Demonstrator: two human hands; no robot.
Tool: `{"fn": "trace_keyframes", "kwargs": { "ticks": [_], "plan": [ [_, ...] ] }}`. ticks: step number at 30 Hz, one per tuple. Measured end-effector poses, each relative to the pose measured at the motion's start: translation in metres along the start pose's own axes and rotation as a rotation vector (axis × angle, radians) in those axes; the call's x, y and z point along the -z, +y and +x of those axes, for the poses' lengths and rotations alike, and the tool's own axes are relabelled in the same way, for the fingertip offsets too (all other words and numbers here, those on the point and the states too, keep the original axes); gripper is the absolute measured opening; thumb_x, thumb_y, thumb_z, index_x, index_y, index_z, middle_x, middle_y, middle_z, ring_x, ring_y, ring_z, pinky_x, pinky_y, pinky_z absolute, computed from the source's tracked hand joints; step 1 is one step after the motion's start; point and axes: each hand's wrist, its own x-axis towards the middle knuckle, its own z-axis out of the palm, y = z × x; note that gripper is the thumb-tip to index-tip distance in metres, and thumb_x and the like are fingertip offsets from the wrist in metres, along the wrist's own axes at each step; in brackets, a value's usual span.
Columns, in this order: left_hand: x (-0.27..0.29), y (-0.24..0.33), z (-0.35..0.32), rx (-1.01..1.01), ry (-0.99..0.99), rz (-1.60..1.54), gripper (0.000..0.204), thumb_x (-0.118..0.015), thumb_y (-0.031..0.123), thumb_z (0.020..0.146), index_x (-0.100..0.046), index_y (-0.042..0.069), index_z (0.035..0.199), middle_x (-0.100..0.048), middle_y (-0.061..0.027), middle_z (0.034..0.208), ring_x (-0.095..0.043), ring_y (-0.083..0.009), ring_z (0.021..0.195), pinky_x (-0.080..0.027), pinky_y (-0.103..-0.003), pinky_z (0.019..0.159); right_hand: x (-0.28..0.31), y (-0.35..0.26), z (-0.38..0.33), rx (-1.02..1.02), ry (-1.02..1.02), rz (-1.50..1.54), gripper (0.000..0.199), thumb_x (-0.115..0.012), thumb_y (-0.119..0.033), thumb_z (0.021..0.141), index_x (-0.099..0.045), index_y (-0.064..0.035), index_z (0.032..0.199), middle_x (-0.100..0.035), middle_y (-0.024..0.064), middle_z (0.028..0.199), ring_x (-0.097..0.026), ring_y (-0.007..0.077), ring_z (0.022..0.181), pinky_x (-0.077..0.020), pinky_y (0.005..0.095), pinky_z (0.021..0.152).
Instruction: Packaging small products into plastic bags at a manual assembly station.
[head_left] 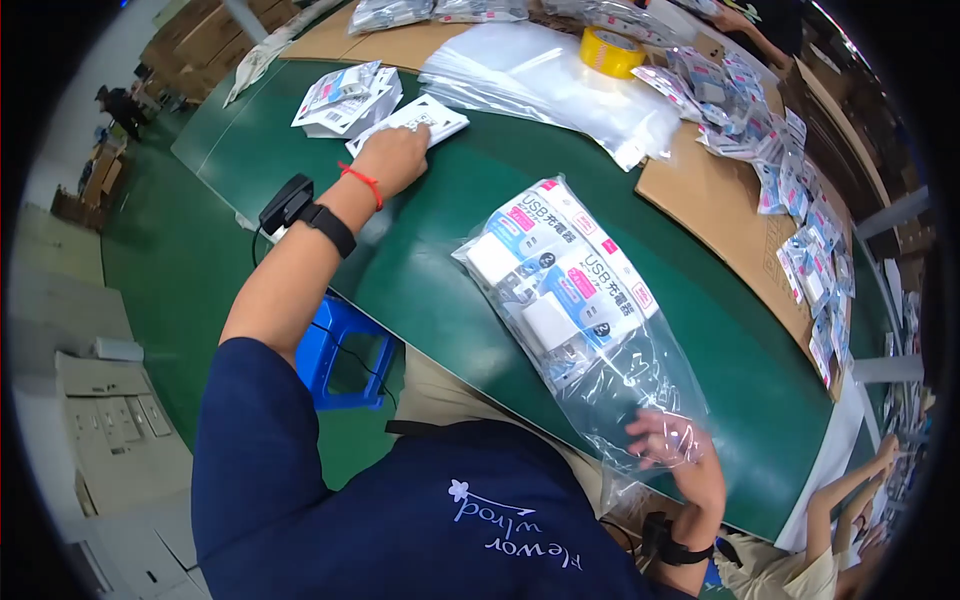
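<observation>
Clear bag (652, 378), one, lying aslant on the green table (755, 420) directly before the wearer, its loose end toward the right hand (676, 442). Contents: two charger packs (592, 300), face up and side by side at the far end, probably set so that the slack film falls within reach of the near hand. Right hand: at the loose end, seen through or against the film, fingers curved and partly spread, forearm coming up from the lower edge; whether it is inside the bag or beneath it, and whether any film is pinched, cannot be told. Such a placing would suit steadying the bag or keeping its mouth apart. Left hand (393, 160): arm stretched far forward, back of the hand uppermost, fingers bent down onto a white packet stack (442, 120); contact evident, but the underside of the grip is hidden, so a firm hold cannot be confirmed. White packet pile (345, 105), just beside that stack, apparently kept within the left arm's reach. Flat clear bags (510, 70), a layered spread beyond, with a yellow tape roll (610, 58) standing on them, perhaps serving as a weight. Small bagged packs (805, 210), many, heaped at right on brown cardboard (715, 230), well apart from the bag in front, likely to keep the two lots separate.
</observation>
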Motion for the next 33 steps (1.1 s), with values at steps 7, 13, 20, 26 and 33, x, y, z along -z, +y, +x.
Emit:
{"fn": "trace_keyframes", "kwargs": {
  "ticks": [7, 13, 20, 26, 33],
  "plan": [
    [0.041, 0.030, 0.020, -0.070, 0.183, -0.147, 0.030, -0.051, 0.008, 0.086, -0.051, 0.000, 0.115, -0.065, -0.0188, 0.086, -0.064, -0.0355, 0.071, -0.053, -0.045, 0.058, 0.076, -0.013, -0.054, 0.377, 0.101, 0.039, 0.038, -0.050, -0.028, 0.095, -0.062, 0.0088, 0.098, -0.067, 0.0139, 0.075, -0.060, 0.0162, 0.052, -0.0485, 0.0239, 0.047],
    [0.144, 0.201, 0.027, -0.896, 0.350, -0.356, 0.045, -0.055, 0.004, 0.079, -0.048, -0.003, 0.123, -0.056, -0.0177, 0.120, -0.055, -0.0325, 0.113, -0.044, -0.041, 0.098, 0.034, -0.026, 0.004, 0.380, 0.181, 0.728, 0.065, -0.048, -0.032, 0.097, -0.018, -0.0010, 0.146, -0.048, 0.0176, 0.130, -0.054, 0.0218, 0.114, -0.0453, 0.0318, 0.094],
    [0.169, 0.287, 0.011, -1.021, 0.281, -0.480, 0.049, -0.061, 0.006, 0.076, -0.053, 0.003, 0.125, -0.054, -0.0137, 0.127, -0.049, -0.0292, 0.121, -0.039, -0.045, 0.102, 0.059, 0.006, 0.013, 0.554, 0.692, 0.552, 0.071, -0.059, -0.003, 0.087, -0.018, -0.0001, 0.145, -0.048, 0.0148, 0.131, -0.053, 0.0197, 0.114, -0.0428, 0.0316, 0.098],
    [0.180, 0.258, 0.005, -0.874, 0.242, -0.530, 0.042, -0.065, 0.010, 0.078, -0.056, 0.002, 0.118, -0.056, -0.0146, 0.122, -0.053, -0.0303, 0.114, -0.038, -0.045, 0.101, 0.093, 0.030, -0.011, 0.641, 0.872, 0.453, 0.068, -0.059, 0.001, 0.085, -0.023, 0.0007, 0.143, -0.052, 0.0126, 0.127, -0.053, 0.0178, 0.115, -0.0420, 0.0307, 0.099],
    [0.172, 0.256, 0.000, -0.856, 0.129, -0.672, 0.039, -0.068, 0.011, 0.076, -0.059, 0.002, 0.114, -0.058, -0.0139, 0.119, -0.053, -0.0305, 0.114, -0.038, -0.046, 0.102, 0.107, 0.034, -0.017, 0.593, 0.851, 0.477, 0.057, -0.058, 0.001, 0.086, -0.033, 0.0023, 0.137, -0.054, 0.0127, 0.125, -0.054, 0.0171, 0.114, -0.0444, 0.0297, 0.096]
  ]
}}
